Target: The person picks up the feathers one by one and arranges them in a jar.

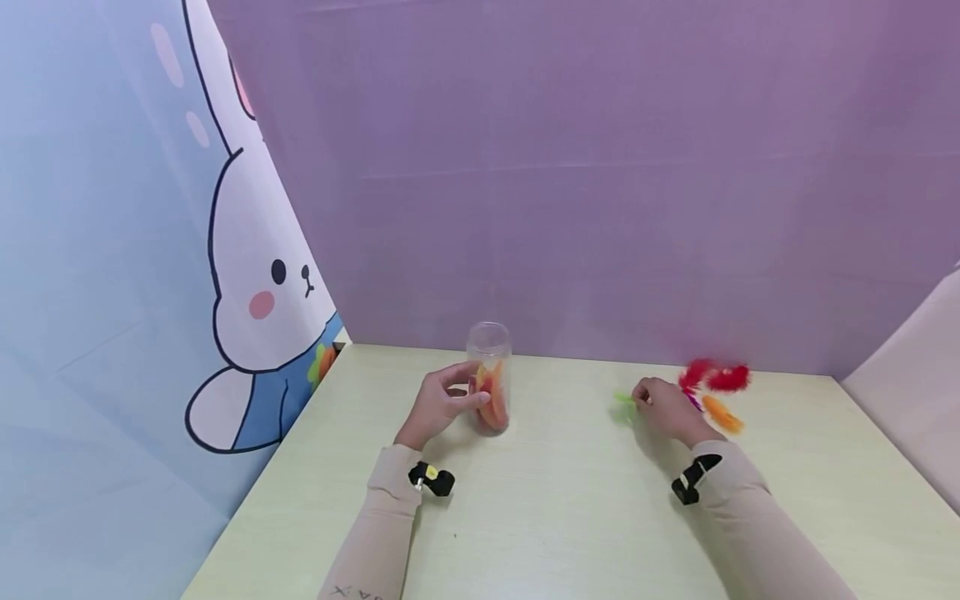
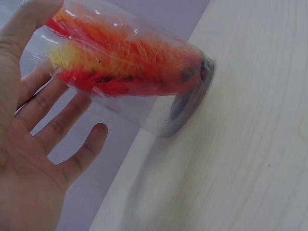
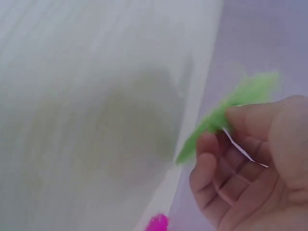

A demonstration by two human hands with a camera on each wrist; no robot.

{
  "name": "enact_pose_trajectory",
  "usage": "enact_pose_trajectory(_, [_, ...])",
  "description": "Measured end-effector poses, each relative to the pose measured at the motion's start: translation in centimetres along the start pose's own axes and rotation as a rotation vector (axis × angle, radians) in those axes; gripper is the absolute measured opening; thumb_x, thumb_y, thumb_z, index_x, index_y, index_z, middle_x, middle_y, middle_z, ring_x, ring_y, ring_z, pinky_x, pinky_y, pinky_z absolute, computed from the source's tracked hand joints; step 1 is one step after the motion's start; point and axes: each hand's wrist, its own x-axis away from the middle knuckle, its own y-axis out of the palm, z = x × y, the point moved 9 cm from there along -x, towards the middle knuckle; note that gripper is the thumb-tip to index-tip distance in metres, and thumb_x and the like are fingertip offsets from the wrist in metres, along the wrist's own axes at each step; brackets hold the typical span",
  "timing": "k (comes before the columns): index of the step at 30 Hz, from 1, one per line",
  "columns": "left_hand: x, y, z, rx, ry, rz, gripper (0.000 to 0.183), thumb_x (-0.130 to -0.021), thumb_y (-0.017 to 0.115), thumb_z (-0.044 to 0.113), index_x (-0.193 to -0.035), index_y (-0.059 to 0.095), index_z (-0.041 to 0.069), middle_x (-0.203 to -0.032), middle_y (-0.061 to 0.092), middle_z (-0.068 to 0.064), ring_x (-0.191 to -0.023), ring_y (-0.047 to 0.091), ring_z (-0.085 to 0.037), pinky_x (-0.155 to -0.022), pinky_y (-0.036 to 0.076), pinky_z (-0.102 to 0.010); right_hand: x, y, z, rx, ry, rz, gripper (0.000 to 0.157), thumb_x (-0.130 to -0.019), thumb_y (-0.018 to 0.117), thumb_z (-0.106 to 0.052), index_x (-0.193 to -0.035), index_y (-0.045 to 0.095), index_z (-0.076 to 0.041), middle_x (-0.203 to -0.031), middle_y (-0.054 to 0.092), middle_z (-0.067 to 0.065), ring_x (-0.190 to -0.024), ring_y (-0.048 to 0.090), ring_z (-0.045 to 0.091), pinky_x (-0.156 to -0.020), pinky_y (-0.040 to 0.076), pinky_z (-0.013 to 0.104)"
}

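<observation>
One clear jar (image 1: 489,377) stands against the left hand's fingertips (image 1: 480,398), with several red, orange and yellow feathers inside, too bunched to count. One green feather (image 1: 625,405) is pinched in the right hand's fingers (image 1: 643,398). Beyond those fingers lie two red feathers (image 1: 716,376), one orange feather (image 1: 723,414) and one pink feather (image 3: 157,223).

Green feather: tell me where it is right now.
The green feather is pinched in the right hand just above the table in the head view, right of the clear jar and left of the loose red feathers.
</observation>
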Motion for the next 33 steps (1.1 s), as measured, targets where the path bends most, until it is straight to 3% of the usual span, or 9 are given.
enact_pose_trajectory(5, [0.1,-0.1,0.1,0.007,0.001,0.008,0.057,-0.081,0.089,0.024,-0.133,0.069,0.014,-0.123,0.074,-0.009,-0.113,0.067,-0.026,-0.097,0.059,-0.043,0.2,-1.1,-0.3,-0.169,0.037,0.046,0.007,-0.098,0.058,-0.007,-0.100,0.061,-0.001,-0.088,0.070,0.013,-0.075,0.061,0.019,-0.065,0.049,0.029])
enact_pose_trajectory(13, [0.2,-0.2,0.4,0.015,0.012,0.022,0.054,-0.080,0.089,0.022,-0.130,0.070,0.015,-0.122,0.074,-0.010,-0.112,0.067,-0.025,-0.097,0.059,-0.047,0.5,-2.1,-1.0,-0.419,0.112,0.106,0.011,-0.101,0.055,-0.011,-0.099,0.057,0.000,-0.089,0.074,0.014,-0.083,0.067,0.030,-0.067,0.055,0.029])
enact_pose_trajectory(22, [0.1,-0.1,0.1,0.001,0.013,0.014,0.057,-0.081,0.089,0.026,-0.133,0.069,0.015,-0.124,0.073,-0.010,-0.113,0.066,-0.025,-0.097,0.059,-0.043,0.7,-2.4,-2.7,-0.697,0.181,0.087,0.020,-0.105,0.057,-0.017,-0.108,0.055,0.003,-0.098,0.074,0.006,-0.087,0.073,0.012,-0.081,0.063,0.033])
enact_pose_trajectory(33, [0.1,0.0,0.2,0.002,0.008,0.010,0.058,-0.081,0.088,0.027,-0.134,0.068,0.015,-0.126,0.073,-0.010,-0.114,0.067,-0.026,-0.098,0.058,-0.045,0.8,-2.8,-4.9,-0.865,0.151,0.054,0.038,-0.104,0.059,-0.015,-0.134,0.052,0.007,-0.109,0.074,-0.001,-0.094,0.074,0.011,-0.088,0.062,0.028])
